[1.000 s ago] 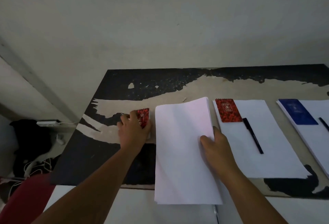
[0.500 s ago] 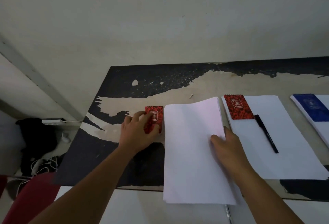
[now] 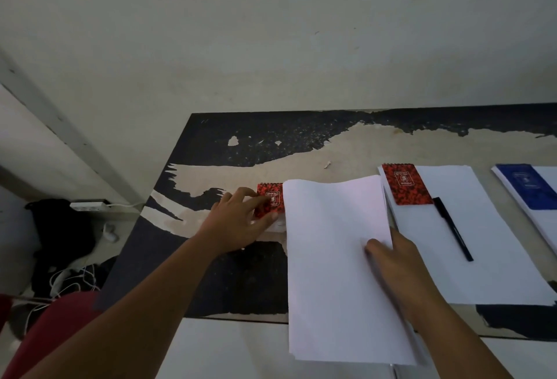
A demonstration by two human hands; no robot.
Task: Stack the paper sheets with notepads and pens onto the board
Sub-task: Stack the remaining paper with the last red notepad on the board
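Observation:
A worn black and tan board (image 3: pixel 301 152) lies flat against the wall. My left hand (image 3: pixel 241 222) grips a small red spiral notepad (image 3: pixel 272 198) just left of a white paper stack (image 3: pixel 334 258). My right hand (image 3: pixel 394 267) rests on that stack's right edge, thumb on top, fingers hidden underneath; the stack overhangs the board's front edge. To the right lies a second paper stack (image 3: pixel 482 243) with a red notepad (image 3: pixel 404 184) and a black pen (image 3: pixel 453 228) on it. A blue notepad (image 3: pixel 526 190) sits on a third stack (image 3: pixel 548 219) at the far right.
A white surface (image 3: pixel 235 348) runs under the board's front edge. Left of the board, on the floor, are a black bag (image 3: pixel 60 234), a white power strip (image 3: pixel 89 205) with cables, and something dark red (image 3: pixel 51 327). The wall stands right behind the board.
My left hand has slid the red notepad rightward until it touches the paper stack's left edge. My right hand stays on the stack. The view has shifted slightly.

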